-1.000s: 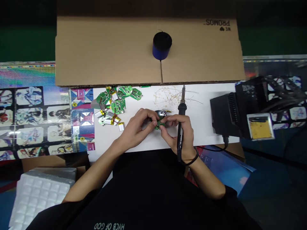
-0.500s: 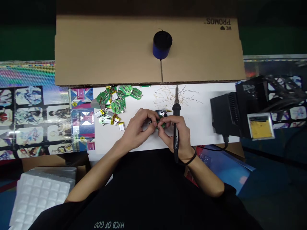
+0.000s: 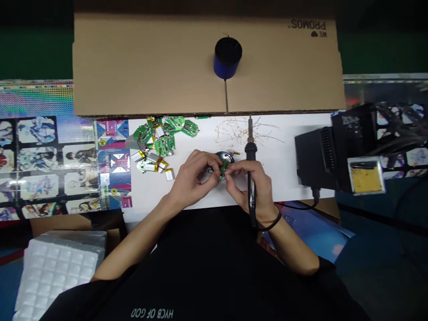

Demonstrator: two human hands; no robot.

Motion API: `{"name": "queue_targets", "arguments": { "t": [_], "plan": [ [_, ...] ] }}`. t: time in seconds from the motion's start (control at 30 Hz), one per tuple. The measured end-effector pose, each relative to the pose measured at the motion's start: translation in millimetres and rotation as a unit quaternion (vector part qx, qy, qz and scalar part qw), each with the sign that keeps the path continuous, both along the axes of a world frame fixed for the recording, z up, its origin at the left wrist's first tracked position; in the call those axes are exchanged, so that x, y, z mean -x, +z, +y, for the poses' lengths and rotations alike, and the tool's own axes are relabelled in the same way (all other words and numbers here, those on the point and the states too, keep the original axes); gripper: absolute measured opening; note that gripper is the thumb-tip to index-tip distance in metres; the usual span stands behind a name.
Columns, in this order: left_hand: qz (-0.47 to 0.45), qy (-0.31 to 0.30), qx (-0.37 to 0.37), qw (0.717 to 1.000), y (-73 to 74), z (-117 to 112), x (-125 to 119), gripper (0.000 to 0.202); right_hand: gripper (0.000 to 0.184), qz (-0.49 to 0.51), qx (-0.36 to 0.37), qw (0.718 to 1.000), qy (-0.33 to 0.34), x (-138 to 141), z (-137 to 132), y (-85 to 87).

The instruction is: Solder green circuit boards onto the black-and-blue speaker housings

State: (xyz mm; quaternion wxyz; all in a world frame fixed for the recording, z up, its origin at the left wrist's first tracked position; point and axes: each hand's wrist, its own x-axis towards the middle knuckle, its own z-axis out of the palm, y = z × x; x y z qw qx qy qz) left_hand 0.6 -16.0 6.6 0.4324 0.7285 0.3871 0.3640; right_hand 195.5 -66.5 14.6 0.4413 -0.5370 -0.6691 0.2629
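Note:
A small green circuit board (image 3: 224, 170) sits at the middle of the white work surface, with a dark round part (image 3: 220, 156) and thin black wires at its far side. My left hand (image 3: 197, 178) pinches the board's left edge between thumb and fingers. Across my right hand (image 3: 259, 187) lies a soldering iron (image 3: 251, 178), gripped among the fingers with its metal tip pointing away from me. The right thumb and index fingertips are at the board's right edge; whether they pinch a wire there is too small to tell.
Several green circuit boards (image 3: 165, 145) and silver battery cells (image 3: 169, 174) are heaped at the left. Thin wire scraps (image 3: 239, 131) lie beyond my hands. A cardboard box (image 3: 150, 67) bears a blue cylinder (image 3: 227, 64). At right stands a black soldering station (image 3: 314, 156) with a yellow sponge (image 3: 367, 176).
My right hand has shifted slightly right with the soldering iron, away from the left fingertips, and more of the board shows. The left hand has stayed at the board.

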Motion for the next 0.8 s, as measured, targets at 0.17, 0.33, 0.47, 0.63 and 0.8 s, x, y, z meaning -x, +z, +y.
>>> {"name": "queue_targets", "arguments": {
  "t": [0.17, 0.33, 0.47, 0.63, 0.8],
  "plan": [
    [0.02, -0.014, -0.028, 0.999, -0.8, 1.3, 1.8, 0.01, 0.02, 0.121, 0.013, 0.99, -0.066, -26.0, 2.3, 24.7],
    [0.013, -0.015, -0.052, 0.998, -4.3, 0.9, 1.4, 0.013, 0.034, 0.199, 0.017, 0.975, -0.092, -56.8, 8.5, 44.5],
    [0.008, -0.013, -0.052, 0.999, -6.1, 0.1, 1.4, 0.014, 0.013, 0.139, 0.003, 0.982, -0.132, -69.0, -1.9, 46.0],
    [0.006, -0.015, -0.054, 0.998, -5.8, 1.3, 1.5, 0.014, 0.012, 0.068, 0.024, 0.992, -0.1, -71.9, -13.2, 39.9],
    [0.006, -0.015, -0.054, 0.998, -6.5, 2.1, 1.3, 0.014, 0.009, 0.013, 0.043, 0.999, -0.008, -66.5, -6.2, 39.8]
  ]
}}
